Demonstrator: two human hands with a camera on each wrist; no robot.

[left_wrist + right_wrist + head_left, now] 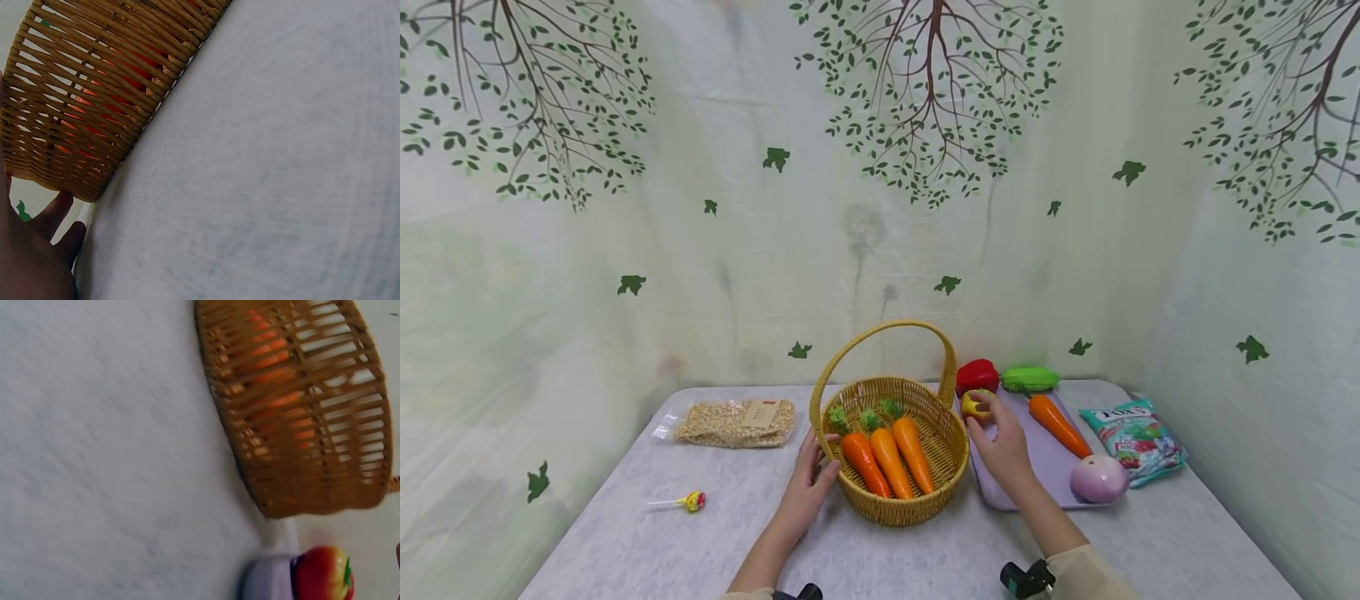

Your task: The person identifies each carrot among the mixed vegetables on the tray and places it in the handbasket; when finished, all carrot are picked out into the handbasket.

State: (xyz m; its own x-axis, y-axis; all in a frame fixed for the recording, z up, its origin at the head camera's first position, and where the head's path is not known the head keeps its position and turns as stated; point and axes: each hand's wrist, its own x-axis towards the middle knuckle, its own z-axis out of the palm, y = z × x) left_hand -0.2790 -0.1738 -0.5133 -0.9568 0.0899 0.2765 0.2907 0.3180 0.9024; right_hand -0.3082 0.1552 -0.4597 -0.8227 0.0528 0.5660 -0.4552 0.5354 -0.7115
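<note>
A woven basket (891,510) with a tall arched handle stands mid-table and holds three carrots (889,460) with green tops. At its left side is my left hand (805,485), fingers loosely extended and touching the wickerwork near the handle's base. In the left wrist view, some fingers (53,215) show beside the basket (81,94). My right hand (1002,446) reaches over the lilac tray (1037,467), its fingers around a yellow-and-red apple-like fruit (974,406). In the right wrist view this fruit (322,575) appears at the lower edge; finger contact is not visible there.
The tray also bears a carrot (1060,427) and a purple onion (1099,479). A red pepper (977,377) and a green vegetable (1030,379) lie at its back. Right of it is a teal candy bag (1138,442). A grain packet (733,422) and a lollipop (688,502) lie left.
</note>
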